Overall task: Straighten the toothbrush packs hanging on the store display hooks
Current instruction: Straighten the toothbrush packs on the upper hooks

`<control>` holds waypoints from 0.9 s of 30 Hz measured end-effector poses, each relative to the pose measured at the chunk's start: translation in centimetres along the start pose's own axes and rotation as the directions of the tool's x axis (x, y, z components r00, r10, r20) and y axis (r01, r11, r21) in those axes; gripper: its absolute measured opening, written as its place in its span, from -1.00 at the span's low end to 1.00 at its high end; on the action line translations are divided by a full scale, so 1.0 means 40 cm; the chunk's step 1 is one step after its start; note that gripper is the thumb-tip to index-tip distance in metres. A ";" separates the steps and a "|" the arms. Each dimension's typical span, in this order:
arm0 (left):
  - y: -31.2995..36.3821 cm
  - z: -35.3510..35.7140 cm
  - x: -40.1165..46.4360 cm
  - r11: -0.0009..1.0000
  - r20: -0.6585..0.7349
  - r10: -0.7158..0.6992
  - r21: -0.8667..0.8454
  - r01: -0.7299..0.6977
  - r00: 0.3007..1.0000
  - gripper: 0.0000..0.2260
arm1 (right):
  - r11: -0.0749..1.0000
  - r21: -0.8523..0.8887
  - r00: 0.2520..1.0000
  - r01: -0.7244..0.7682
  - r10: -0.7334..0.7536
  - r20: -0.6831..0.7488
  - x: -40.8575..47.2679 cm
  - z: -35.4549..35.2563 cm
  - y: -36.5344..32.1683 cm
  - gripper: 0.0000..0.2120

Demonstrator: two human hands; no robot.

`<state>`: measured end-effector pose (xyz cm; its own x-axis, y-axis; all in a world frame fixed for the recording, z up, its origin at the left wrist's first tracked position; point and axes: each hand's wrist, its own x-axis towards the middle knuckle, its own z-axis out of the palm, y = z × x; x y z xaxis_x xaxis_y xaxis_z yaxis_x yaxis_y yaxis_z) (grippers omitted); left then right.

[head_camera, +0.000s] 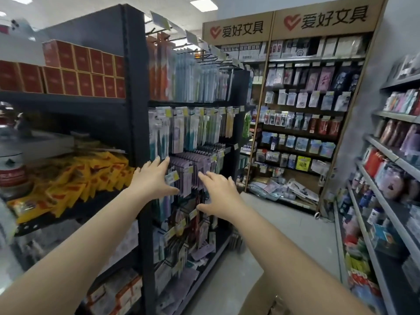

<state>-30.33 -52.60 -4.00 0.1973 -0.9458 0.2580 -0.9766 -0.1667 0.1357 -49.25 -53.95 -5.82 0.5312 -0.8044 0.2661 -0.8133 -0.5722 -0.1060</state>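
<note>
Both hands' fingers spread | left hand [152, 178] touching purple toothbrush packs [191, 164] | right hand [221, 193] before them

Both arms bare, extended forward and slightly upward, roughly parallel. Left hand [152, 178] raised a little higher than right, back of hand toward camera, fingers [161, 163] straight and together, thumb splayed out to the right. Right hand [221, 196] spread open, fingers extended up-left, thumb pointing left and down. Hands near each other, not touching. Nothing gripped by either.
</note>
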 end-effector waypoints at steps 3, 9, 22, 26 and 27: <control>0.022 0.032 0.120 0.999 -0.062 -0.035 -0.039 0.033 0.997 -0.09 | 0.999 -0.007 1.000 0.031 -0.031 -0.001 0.115 0.023 0.046 -0.17; 0.010 0.105 0.322 0.984 -0.163 -0.085 -0.166 0.057 0.983 -0.17 | 0.994 0.025 0.995 0.103 -0.103 0.012 0.367 0.053 0.132 -0.17; 0.009 0.229 0.577 0.953 -0.277 -0.294 -0.011 0.303 0.915 -0.15 | 0.943 0.140 0.952 0.301 -0.307 0.019 0.752 0.179 0.265 -0.19; 0.024 0.246 0.630 0.901 -0.313 -0.420 -0.035 0.432 0.852 -0.12 | 0.904 0.160 0.913 0.397 -0.407 0.035 0.860 0.203 0.307 -0.18; 0.027 0.245 0.641 0.887 -0.331 -0.448 -0.048 0.460 0.830 -0.11 | 0.892 0.157 0.900 0.424 -0.434 0.035 0.884 0.205 0.314 -0.18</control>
<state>-27.16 -79.75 -6.63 0.6298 -0.6184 0.4700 -0.7713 -0.5692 0.2846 -38.72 -90.90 -5.58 0.8397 -0.4809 0.2523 -0.4623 -0.8768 -0.1324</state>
